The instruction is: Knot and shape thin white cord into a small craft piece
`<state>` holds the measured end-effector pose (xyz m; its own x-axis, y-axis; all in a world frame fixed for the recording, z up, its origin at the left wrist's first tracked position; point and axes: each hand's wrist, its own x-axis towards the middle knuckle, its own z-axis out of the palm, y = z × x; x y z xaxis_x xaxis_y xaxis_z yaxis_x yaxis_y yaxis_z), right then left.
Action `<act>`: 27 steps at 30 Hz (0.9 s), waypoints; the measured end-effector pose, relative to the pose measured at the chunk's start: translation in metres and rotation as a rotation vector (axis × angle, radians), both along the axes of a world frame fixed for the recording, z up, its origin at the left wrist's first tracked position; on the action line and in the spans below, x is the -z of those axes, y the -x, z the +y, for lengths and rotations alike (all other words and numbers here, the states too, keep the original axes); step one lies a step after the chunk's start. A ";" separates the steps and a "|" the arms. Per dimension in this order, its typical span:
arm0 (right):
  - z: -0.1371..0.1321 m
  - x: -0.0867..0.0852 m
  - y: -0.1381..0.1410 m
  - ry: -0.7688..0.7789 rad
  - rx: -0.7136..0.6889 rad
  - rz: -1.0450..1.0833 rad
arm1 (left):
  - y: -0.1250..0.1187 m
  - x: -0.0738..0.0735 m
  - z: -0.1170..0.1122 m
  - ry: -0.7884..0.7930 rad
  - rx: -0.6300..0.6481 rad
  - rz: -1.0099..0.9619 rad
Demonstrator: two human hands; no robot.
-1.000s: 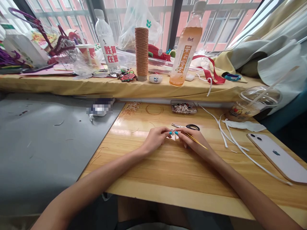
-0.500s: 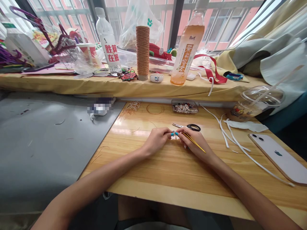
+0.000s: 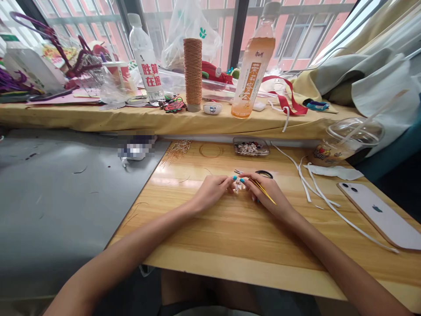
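Note:
My left hand (image 3: 212, 191) rests above the wooden table, closed, thumb and fingertips pinching a small whitish piece (image 3: 237, 186) too tiny to name. My right hand (image 3: 271, 195) meets it at the fingertips, its thumb and forefinger by the same piece. Yellow tweezers (image 3: 264, 192) are tucked in my right hand, one end slanting back towards the wrist. Just beyond the right hand lie black-handled scissors (image 3: 264, 174), partly covered by the fingers. Farther back stands a clear tray (image 3: 251, 151) with several small white and dark pieces in it.
White cords (image 3: 324, 199) lie right of my hands, beside a white phone (image 3: 378, 213) and a plastic cup (image 3: 345, 142). A thread spool (image 3: 193, 74) and a tea bottle (image 3: 253, 66) stand on the cloth-covered ledge. Brown thread scraps (image 3: 171, 156) lie back left.
The fingertips have shifted slightly around the small piece, and more of its whitish part shows below the thumbs. The whole view has moved a little; the tweezers stay in my right hand.

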<state>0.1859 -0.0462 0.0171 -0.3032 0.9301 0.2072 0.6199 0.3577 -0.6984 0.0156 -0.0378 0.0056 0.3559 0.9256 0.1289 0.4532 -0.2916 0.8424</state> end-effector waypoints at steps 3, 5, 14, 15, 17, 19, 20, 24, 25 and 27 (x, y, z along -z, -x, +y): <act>0.004 -0.004 -0.007 -0.048 0.074 0.016 | 0.006 -0.002 0.004 -0.180 -0.115 0.218; 0.006 -0.007 -0.012 -0.048 0.130 0.109 | 0.010 -0.002 0.008 -0.349 -0.119 0.270; 0.003 -0.016 -0.007 0.264 0.106 0.434 | 0.019 0.005 0.018 -0.572 0.312 0.429; 0.002 -0.013 -0.004 0.281 0.111 0.467 | 0.018 0.005 0.017 -0.572 0.299 0.441; 0.001 -0.007 0.000 0.291 0.130 0.488 | 0.018 0.003 0.016 -0.576 0.279 0.438; 0.000 -0.001 0.003 0.274 0.137 0.471 | 0.019 0.002 0.015 -0.585 0.306 0.404; -0.001 0.001 0.004 0.265 0.129 0.461 | 0.019 0.002 0.016 -0.591 0.332 0.387; -0.004 0.005 0.008 0.260 0.081 0.456 | 0.019 0.006 0.018 -0.624 0.402 0.367; -0.005 0.006 0.010 0.268 0.070 0.456 | 0.019 0.008 0.018 -0.637 0.402 0.370; -0.006 0.007 0.012 0.288 0.049 0.447 | 0.019 0.009 0.019 -0.667 0.400 0.374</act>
